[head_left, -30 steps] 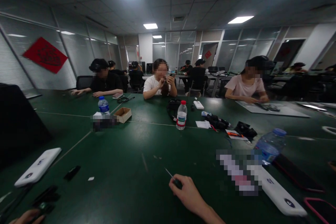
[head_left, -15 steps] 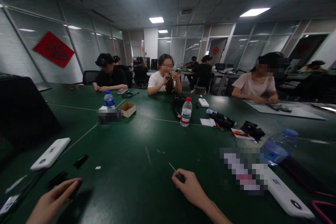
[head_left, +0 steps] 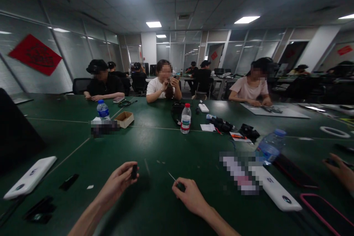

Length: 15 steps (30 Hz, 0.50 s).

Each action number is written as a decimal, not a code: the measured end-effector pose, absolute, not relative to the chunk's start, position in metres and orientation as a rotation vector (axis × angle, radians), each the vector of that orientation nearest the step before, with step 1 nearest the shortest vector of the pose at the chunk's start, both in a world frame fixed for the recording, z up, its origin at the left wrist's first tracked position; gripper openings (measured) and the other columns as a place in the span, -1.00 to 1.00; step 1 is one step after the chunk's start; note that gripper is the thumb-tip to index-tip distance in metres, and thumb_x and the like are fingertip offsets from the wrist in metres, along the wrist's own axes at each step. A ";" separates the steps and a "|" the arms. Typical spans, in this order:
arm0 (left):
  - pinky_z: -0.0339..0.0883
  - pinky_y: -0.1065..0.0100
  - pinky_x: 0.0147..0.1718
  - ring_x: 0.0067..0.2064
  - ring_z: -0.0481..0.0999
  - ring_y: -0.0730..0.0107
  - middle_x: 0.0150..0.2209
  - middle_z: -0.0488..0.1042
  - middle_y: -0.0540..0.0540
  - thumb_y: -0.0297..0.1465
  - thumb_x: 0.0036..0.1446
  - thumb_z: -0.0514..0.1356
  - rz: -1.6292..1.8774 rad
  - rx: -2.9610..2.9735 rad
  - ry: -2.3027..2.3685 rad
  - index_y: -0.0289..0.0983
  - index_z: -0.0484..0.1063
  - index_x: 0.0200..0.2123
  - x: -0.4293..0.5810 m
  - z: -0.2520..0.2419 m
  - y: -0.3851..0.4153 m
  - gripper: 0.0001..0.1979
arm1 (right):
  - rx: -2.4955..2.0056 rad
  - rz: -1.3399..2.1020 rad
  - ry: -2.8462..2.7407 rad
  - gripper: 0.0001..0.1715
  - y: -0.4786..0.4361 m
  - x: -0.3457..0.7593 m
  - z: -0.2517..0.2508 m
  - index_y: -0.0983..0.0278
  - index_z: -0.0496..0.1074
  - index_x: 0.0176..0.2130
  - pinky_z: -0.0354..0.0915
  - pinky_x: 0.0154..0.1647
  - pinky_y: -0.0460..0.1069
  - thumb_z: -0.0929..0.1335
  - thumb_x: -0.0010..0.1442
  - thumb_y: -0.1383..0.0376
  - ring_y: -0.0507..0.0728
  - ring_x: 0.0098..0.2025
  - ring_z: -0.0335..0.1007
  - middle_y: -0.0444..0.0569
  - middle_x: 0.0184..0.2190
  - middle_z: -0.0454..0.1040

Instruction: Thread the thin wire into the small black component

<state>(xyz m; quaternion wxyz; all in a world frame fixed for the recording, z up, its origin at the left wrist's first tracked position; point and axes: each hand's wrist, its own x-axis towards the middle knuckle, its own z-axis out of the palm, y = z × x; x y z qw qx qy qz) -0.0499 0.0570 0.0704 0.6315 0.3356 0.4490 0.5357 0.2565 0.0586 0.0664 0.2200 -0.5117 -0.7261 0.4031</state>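
Observation:
My right hand (head_left: 190, 197) grips a small screwdriver (head_left: 177, 181) with a dark handle and a thin metal shaft pointing up and left, its tip just above the green table (head_left: 155, 155). My left hand (head_left: 117, 182) is raised off the table, with a small black part (head_left: 134, 172) pinched upright between thumb and fingers. The part's exact kind is too small to tell. A white flat device (head_left: 276, 191) lies to the right of my right hand, and a matching one (head_left: 30, 177) lies far to my left.
Several people sit across the table, and another person's hand (head_left: 341, 171) enters at the right edge. A black flat piece (head_left: 69, 182), a pink-edged phone case (head_left: 328, 215), a plastic water bottle (head_left: 271, 146), a cardboard box (head_left: 124, 119) and black equipment lie about the table.
My left hand has risen and moved right to the middle of the view, now holding the small black part. The view has swung, so the room shifts left. My right hand stays on the screwdriver.

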 end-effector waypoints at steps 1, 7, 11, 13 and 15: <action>0.50 0.31 -0.22 -0.21 0.59 0.26 -0.14 0.54 -0.18 -0.36 0.03 0.37 1.208 0.760 1.003 -0.28 0.49 -0.10 -0.041 0.068 0.064 -0.66 | -1.402 1.123 -1.998 -0.68 0.058 0.256 0.067 0.27 0.50 -0.28 0.27 -0.34 -0.08 0.28 0.25 0.11 0.06 -0.37 0.42 -0.08 -0.39 0.51; 0.49 0.25 -0.17 -0.18 0.58 0.26 -0.18 0.51 -0.14 -0.47 0.06 0.31 1.151 0.701 0.864 -0.25 0.46 -0.10 0.010 0.050 0.103 -0.71 | -1.361 1.089 -1.936 -0.62 0.058 0.257 0.070 0.29 0.48 -0.25 0.24 -0.34 -0.09 0.25 0.29 0.07 0.05 -0.39 0.42 -0.10 -0.45 0.49; 0.48 0.28 -0.23 -0.18 0.56 0.28 -0.19 0.47 -0.11 -0.45 0.05 0.33 1.114 0.742 0.769 -0.23 0.47 -0.13 0.033 0.035 0.120 -0.72 | -1.357 0.961 -2.003 -0.58 0.064 0.265 0.073 0.26 0.46 -0.21 0.21 -0.35 -0.09 0.17 0.34 0.06 0.04 -0.41 0.39 -0.13 -0.46 0.47; 0.46 0.29 -0.23 -0.19 0.55 0.29 -0.20 0.46 -0.09 -0.43 0.03 0.35 1.103 0.760 0.729 -0.23 0.48 -0.16 0.041 0.030 0.126 -0.74 | -1.374 0.826 -2.088 -0.56 0.068 0.269 0.073 0.25 0.46 -0.24 0.21 -0.32 -0.08 0.15 0.36 0.08 0.04 -0.39 0.38 -0.12 -0.43 0.48; 0.44 0.30 -0.22 -0.20 0.55 0.29 -0.21 0.46 -0.08 -0.42 0.01 0.37 1.091 0.770 0.704 -0.24 0.49 -0.18 0.048 0.026 0.129 -0.73 | -1.396 0.691 -2.175 -0.56 0.073 0.273 0.072 0.23 0.47 -0.26 0.20 -0.29 -0.08 0.13 0.37 0.09 0.05 -0.37 0.39 -0.11 -0.40 0.49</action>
